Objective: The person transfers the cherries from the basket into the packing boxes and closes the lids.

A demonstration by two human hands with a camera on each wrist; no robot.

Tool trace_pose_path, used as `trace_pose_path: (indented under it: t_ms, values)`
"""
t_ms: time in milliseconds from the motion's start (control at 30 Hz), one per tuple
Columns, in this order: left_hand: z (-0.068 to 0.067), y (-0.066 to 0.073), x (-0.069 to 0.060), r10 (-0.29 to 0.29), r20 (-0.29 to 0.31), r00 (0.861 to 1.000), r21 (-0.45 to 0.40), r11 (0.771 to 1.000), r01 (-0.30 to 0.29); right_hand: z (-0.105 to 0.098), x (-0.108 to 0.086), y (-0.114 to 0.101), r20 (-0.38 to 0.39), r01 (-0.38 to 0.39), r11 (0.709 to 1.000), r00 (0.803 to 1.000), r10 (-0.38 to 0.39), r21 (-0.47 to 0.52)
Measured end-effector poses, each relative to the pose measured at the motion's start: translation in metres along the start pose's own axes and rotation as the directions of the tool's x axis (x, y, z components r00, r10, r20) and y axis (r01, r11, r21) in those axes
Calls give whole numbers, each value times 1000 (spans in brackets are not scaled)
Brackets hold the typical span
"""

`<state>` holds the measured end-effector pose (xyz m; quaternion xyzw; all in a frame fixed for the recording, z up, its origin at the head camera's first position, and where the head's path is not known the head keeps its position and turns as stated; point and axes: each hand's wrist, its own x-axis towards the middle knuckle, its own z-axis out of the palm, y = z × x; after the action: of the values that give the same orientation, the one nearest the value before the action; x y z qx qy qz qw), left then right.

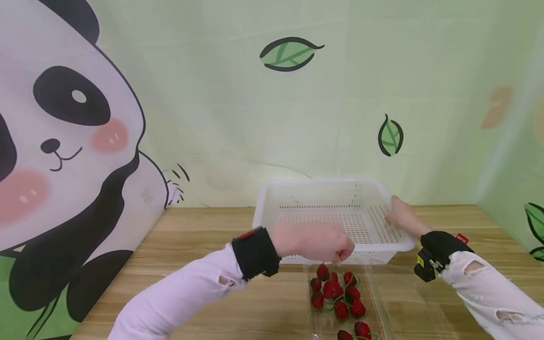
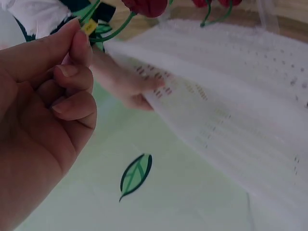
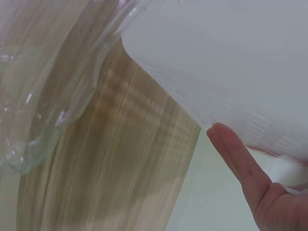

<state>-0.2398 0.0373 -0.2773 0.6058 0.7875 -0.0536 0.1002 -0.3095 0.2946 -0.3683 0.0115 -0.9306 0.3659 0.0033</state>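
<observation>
Over the near edge of a white perforated plastic basket [image 1: 318,247], my left hand [image 1: 316,241] has curled fingers. In the left wrist view, its thumb and forefinger pinch a thin green stem [image 2: 115,34], which runs to a red strawberry [image 2: 147,6] cut off by the top edge. My right hand [image 1: 403,217] grips the basket's right rim; one of its fingers [image 3: 231,149] lies along the outer wall, and the others are mostly hidden. Below the left hand, several red strawberries [image 1: 333,290] with green stems lie in a clear plastic box [image 1: 312,311].
The box's clear lid [image 1: 408,293] lies folded out to the right on the wooden table [image 1: 221,283]. Behind the basket hangs a pale green cloth [image 1: 212,118] printed with leaves and a panda [image 1: 76,141].
</observation>
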Motion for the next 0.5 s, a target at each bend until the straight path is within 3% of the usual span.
trace_pose_path:
  t_ms: [200,500]
  values:
    - [17,12,1,43,65,997,-19,999,-42,-1,-3,-1,4,23,999,1000,-23,25]
    - [37,20,7,78,138,987,-50,996,-72,-2,0,-1,16,21,1000,1000,-21,17]
